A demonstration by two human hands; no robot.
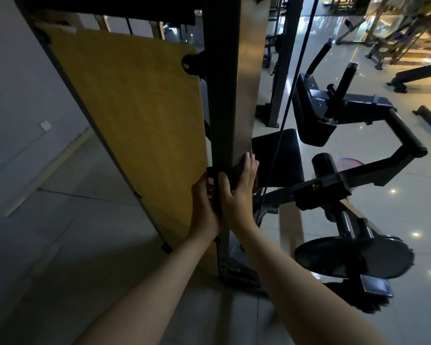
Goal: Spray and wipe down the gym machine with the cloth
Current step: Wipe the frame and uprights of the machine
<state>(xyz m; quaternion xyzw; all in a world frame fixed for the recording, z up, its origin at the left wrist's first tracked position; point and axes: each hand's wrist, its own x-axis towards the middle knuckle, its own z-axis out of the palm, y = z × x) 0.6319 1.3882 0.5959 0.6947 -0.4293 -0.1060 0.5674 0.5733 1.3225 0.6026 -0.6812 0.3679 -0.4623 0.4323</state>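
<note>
The gym machine's dark vertical post (pixel 224 108) rises in the centre, with a yellow panel (pixel 135 120) on its left. A dark cloth (pixel 234 174) lies against the post's lower part. My right hand (pixel 239 190) presses it flat on the post, fingers straight and pointing up, thumb spread to the left. My left hand (pixel 204 207) sits just left of it, fingers curled round the cloth's dark edge at the post's corner. The light is dim, so the cloth's outline is hard to tell from the post. No spray bottle is in view.
A cable (pixel 284 115) runs down just right of the post. Behind it are a black seat pad (pixel 281 155), roller arms (pixel 406 130) and a weight plate (pixel 353 257) on a bar. Other machines stand at the far right on shiny floor tiles (pixel 396 195). A grey wall (pixel 23 83) is on the left.
</note>
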